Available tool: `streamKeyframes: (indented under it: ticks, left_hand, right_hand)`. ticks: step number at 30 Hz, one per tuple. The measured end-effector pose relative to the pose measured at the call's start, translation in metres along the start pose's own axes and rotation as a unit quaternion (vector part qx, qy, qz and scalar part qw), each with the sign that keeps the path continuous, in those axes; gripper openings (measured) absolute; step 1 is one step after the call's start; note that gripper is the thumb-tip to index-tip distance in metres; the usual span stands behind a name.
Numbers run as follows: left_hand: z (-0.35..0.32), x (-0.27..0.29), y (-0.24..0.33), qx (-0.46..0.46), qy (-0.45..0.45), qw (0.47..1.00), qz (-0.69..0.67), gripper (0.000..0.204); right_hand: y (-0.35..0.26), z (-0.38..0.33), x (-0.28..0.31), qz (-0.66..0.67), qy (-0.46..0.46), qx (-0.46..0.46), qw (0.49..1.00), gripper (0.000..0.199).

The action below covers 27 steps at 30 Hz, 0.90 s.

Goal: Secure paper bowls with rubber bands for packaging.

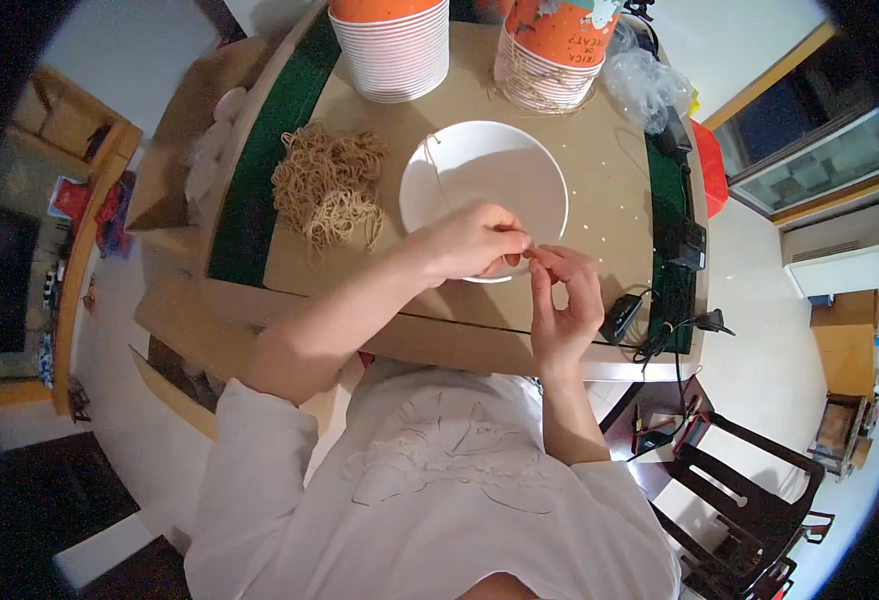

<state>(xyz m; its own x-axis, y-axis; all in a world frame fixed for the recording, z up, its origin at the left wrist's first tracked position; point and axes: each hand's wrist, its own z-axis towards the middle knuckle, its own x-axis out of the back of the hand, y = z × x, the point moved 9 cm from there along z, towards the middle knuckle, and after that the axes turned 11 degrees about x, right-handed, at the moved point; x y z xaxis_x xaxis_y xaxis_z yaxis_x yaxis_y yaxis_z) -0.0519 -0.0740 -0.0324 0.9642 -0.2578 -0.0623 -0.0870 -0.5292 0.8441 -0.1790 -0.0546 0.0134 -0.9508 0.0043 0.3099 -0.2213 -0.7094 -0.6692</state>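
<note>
A white round tub (484,165), seen from above into its open mouth, stands on the tabletop before me. A thin tan cord (436,168), knotted at the tub's far left rim, runs down across the opening and passes behind my left hand (474,243). Over the near right rim, my left fingertips pinch together against those of my right hand (567,295), whose thumb and forefinger are also closed. The cord leads to this pinch, but the part between the fingers is mostly hidden. Left of the tub lies a loose heap of tan cord (329,185).
Behind stand a stack of orange-and-white tubs (394,60) and another stack (551,75) with tan cords around it. A crumpled clear plastic bag (646,90) sits at the far right. Black adapters (621,318) and cables lie along the right edge. A dark chair (744,490) stands lower right.
</note>
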Motion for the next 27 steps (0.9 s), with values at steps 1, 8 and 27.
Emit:
streamKeyframes:
  ticks: [1,8,27]
  left_hand:
    - [-0.002,0.002,0.003,0.007,-0.002,1.000,-0.007,0.019]
    - [0.002,0.006,-0.003,0.022,-0.029,0.998,-0.045,0.017]
    - [-0.016,0.010,0.020,-0.054,0.062,0.993,0.080,0.014]
  right_hand:
    - [-0.003,0.000,-0.001,-0.014,0.004,0.016,1.000,0.019]
    - [0.002,-0.006,-0.001,-0.029,0.003,0.009,1.000,0.027]
    - [0.030,0.001,-0.004,0.066,-0.059,-0.102,0.991,0.006]
